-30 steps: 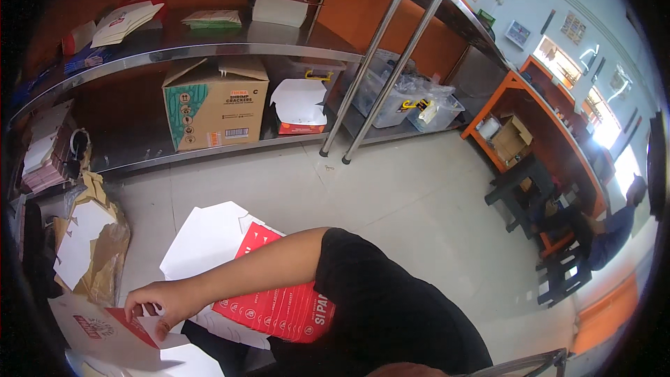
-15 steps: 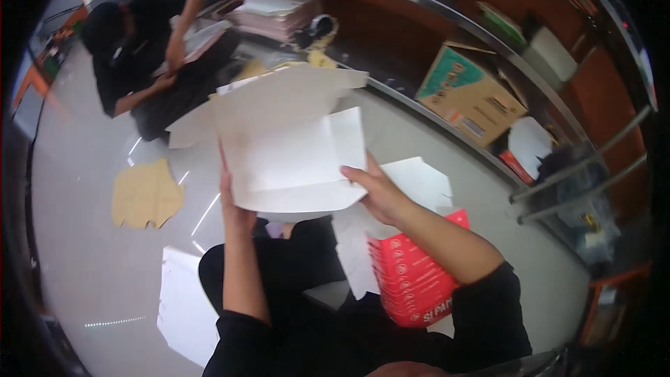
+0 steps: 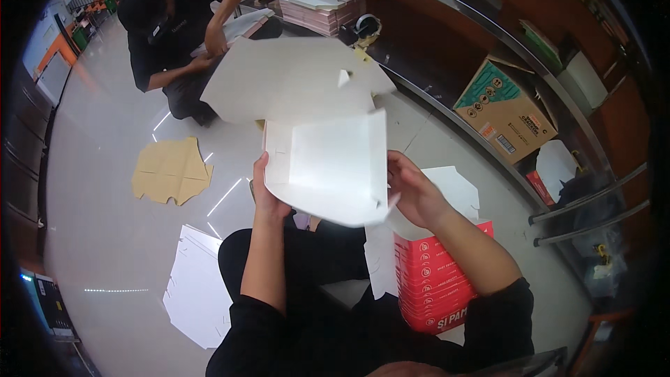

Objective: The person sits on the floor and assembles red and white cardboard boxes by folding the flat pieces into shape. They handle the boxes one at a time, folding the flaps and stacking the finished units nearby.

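Observation:
A white cardboard box (image 3: 331, 157), partly folded up with its wide lid panel (image 3: 293, 77) standing away from me, is held over my lap. My left hand (image 3: 271, 192) grips its left wall, thumb on the wall's upper edge and the other fingers underneath. At the right wall, my right hand (image 3: 419, 192) has its fingers against the outside, partly hidden behind it, beside a loose corner flap (image 3: 391, 207). Close to my right forearm stands a stack of red boxes (image 3: 433, 286) nested together, white inside.
White cardboard sheets (image 3: 199, 286) lie on the floor left of my legs. A brown cardboard piece (image 3: 174, 171) is farther left. Another person (image 3: 174, 35) sits ahead, handling cardboard. Along the right, a metal shelf holds a brown carton (image 3: 506, 108) and flat cardboard stacks (image 3: 328, 7).
The box's side walls now stand more upright, and it has shifted right in view. My right hand has moved from the near right corner, thumb inside, to the outside of the right wall.

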`<action>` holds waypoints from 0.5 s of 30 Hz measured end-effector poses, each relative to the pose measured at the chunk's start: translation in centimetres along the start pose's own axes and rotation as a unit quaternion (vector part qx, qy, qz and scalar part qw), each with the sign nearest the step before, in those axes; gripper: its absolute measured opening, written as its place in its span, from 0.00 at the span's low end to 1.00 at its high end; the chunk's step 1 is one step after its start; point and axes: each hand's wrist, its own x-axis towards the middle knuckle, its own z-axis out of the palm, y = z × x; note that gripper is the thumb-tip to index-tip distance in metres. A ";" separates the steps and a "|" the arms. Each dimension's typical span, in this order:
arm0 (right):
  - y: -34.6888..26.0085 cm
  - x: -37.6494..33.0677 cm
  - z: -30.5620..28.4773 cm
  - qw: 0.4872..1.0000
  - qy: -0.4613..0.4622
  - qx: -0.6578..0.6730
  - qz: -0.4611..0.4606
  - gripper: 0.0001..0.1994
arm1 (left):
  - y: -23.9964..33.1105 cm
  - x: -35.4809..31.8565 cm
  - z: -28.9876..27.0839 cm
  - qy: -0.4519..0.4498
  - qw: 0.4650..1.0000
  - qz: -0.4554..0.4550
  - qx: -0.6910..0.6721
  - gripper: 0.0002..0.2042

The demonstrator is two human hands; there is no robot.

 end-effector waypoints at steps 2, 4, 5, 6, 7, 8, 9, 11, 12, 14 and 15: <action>0.1 0.0 0.0 0.995 0.009 -0.097 0.007 0.33 | -0.1 -0.2 -0.2 -0.022 0.999 -0.037 0.012 0.28; 0.7 -0.2 0.3 0.980 0.004 -0.198 0.013 0.32 | -0.3 -0.3 -0.5 -0.021 0.998 -0.045 0.027 0.28; 1.2 -0.3 0.8 0.983 0.040 -0.179 -0.002 0.23 | -0.4 -0.3 -0.6 -0.020 0.998 -0.049 0.035 0.29; 0.9 -0.4 0.8 0.980 0.032 -0.194 0.038 0.20 | -0.4 -0.4 -0.3 -0.028 0.998 -0.036 0.036 0.29; 0.3 -0.3 0.8 0.975 0.024 -0.209 0.078 0.18 | -0.4 -0.4 0.2 -0.035 0.998 -0.023 0.037 0.29; 0.0 -0.4 0.8 0.968 0.015 -0.223 0.117 0.16 | -0.3 -0.4 0.4 -0.041 0.998 -0.010 0.038 0.29; 1.0 -0.3 0.9 0.967 0.076 -0.240 0.051 0.15 | -0.3 -0.4 0.4 -0.034 0.998 -0.014 0.059 0.30; 0.7 -0.3 0.4 0.966 0.094 -0.234 0.061 0.15 | -0.2 -0.3 0.1 -0.018 0.995 -0.021 0.101 0.30; 0.4 -0.2 0.4 0.965 0.101 -0.231 0.065 0.15 | -0.2 -0.2 -0.3 -0.015 0.994 -0.024 0.110 0.29; 0.4 0.1 0.6 0.964 0.110 -0.232 0.068 0.15 | -0.1 -0.1 -1.2 -0.008 0.991 -0.031 0.127 0.29; 0.3 0.1 0.4 0.964 0.108 -0.233 0.074 0.15 | 0.1 0.0 -1.6 -0.021 0.989 -0.051 0.140 0.29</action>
